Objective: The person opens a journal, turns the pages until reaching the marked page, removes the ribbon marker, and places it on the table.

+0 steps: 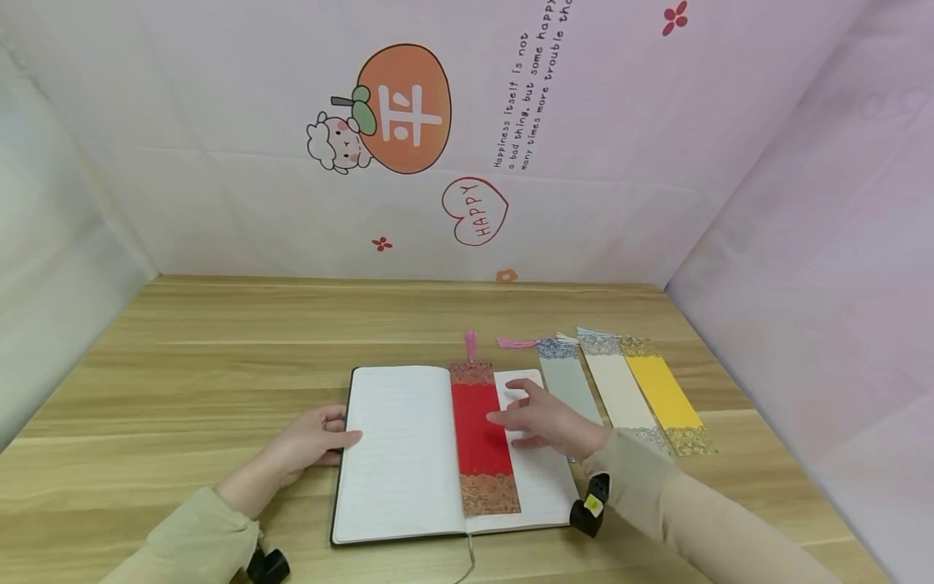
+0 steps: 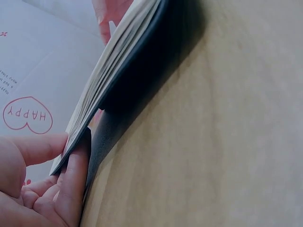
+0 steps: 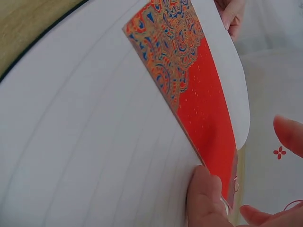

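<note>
An open notebook (image 1: 401, 462) with lined pages and a dark cover lies on the table. My left hand (image 1: 310, 442) grips its left edge. The left wrist view shows the thumb on the pages (image 2: 102, 71) and fingers beneath the cover, which is tilted up off the table. Along the middle of the spread lies a red bookmark (image 1: 481, 430) with patterned ends, its pink tassel (image 1: 470, 347) past the top edge. Over the right page, my right hand (image 1: 550, 418) has its fingers spread. One fingertip (image 3: 201, 179) touches the bookmark's side edge.
Right of the notebook lie a grey-green bookmark (image 1: 571, 381), partly under the notebook and right hand, a cream bookmark (image 1: 616, 389) and a yellow bookmark (image 1: 664, 393). A ribbon (image 1: 470, 560) hangs from the notebook's bottom. A printed cloth (image 1: 255, 203) stands behind the table.
</note>
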Motion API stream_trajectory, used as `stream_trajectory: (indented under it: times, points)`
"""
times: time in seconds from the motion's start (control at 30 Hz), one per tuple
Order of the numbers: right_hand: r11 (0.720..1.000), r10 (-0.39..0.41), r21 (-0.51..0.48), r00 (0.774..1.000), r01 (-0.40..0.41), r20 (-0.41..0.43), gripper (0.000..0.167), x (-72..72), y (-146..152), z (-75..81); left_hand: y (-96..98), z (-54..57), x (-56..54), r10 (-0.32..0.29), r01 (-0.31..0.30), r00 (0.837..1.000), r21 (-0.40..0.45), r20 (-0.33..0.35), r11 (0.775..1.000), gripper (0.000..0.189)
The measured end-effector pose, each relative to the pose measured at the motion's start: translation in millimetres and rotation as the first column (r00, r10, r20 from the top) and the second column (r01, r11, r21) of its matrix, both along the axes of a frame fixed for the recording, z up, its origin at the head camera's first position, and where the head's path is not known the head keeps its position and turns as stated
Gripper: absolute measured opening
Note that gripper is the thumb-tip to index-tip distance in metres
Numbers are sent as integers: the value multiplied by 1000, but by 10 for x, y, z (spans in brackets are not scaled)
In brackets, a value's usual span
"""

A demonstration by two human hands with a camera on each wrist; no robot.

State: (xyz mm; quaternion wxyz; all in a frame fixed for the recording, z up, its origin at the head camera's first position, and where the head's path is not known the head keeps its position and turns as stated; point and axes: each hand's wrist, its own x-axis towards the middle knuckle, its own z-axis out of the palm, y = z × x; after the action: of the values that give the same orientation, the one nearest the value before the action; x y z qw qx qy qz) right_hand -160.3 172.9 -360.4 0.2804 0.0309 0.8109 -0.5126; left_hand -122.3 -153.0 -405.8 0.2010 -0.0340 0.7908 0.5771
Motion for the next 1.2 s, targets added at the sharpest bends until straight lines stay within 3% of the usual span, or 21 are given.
stream_trajectory:
  times: [0.23, 0.37, 0.53, 0.77, 0.97, 1.2]
  points:
    - [998, -54, -15, 999, 54, -4, 69, -13, -69, -39, 11, 5, 8, 3, -3, 1000, -4, 8, 1000, 58]
    - [998, -54, 30, 997, 56, -54, 68, -56, -102, -62, 12, 2, 8, 8, -8, 1000, -4, 12, 1000, 58]
    - [983, -1, 182, 991, 25, -132, 75, -210, -133, -80, 7, -3, 0, 11, -11, 1000, -5, 8, 1000, 56]
    - [947, 112, 315, 985, -66, -132, 81, -407, -202, -48, 9, 2, 8, 6, -6, 1000, -10, 6, 1000, 56]
    - [928, 152, 362, 975, -85, -163, 78, -468, -285, -62, 4, 12, 3, 2, -2, 1000, -12, 5, 1000, 56]
    - [950, 136, 304, 973, -75, -186, 80, -465, -383, -91, -2, 17, 4, 0, 0, 1000, -12, 5, 1000, 55]
